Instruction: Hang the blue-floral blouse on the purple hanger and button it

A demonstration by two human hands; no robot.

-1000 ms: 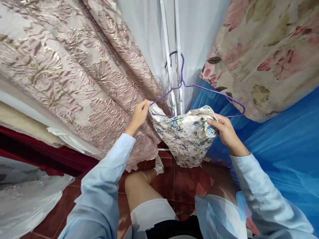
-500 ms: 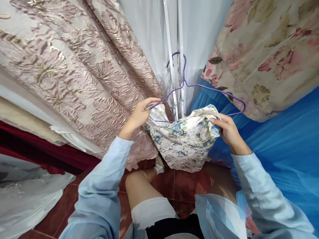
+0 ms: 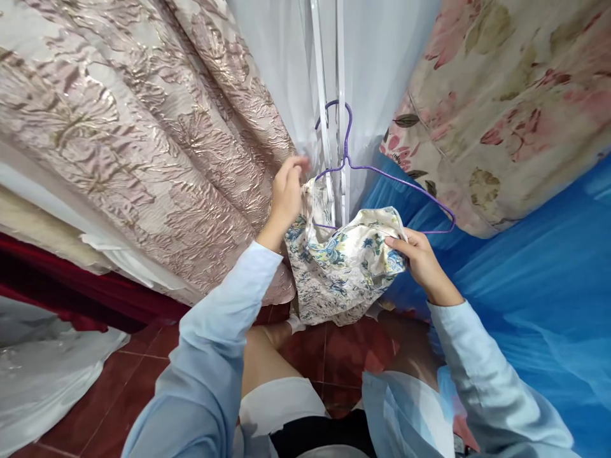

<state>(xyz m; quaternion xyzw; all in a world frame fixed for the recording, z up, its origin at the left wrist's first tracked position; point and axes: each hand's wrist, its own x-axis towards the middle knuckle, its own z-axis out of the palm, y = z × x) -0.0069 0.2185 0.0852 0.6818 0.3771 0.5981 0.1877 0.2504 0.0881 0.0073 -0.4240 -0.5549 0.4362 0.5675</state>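
A white sleeveless garment (image 3: 341, 273) with a blue and yellow floral print hangs partly on a purple hanger (image 3: 401, 181). Its left shoulder sits over the hanger's left arm, while the hanger's right end sticks out past the cloth. My right hand (image 3: 422, 261) pinches the garment's right shoulder, thumb in front. Beside the left shoulder of the garment is my left hand (image 3: 287, 194), raised with bent fingers. Motion smears those fingertips, and whether they grip the cloth cannot be made out. The hanger's hook is around the white metal bars (image 3: 340, 114).
Pink and gold brocade cloth (image 3: 157, 146) hangs close on the left. To the right are a floral cloth (image 3: 515, 108) and blue tulle (image 3: 525, 299). White fabric hangs behind the bars. My legs are below, over the red tiled floor (image 3: 305, 346).
My left hand has moved up and right along the hanger, and the garment's left shoulder sits higher on it. My right hand keeps its pinch, slightly further left in view.
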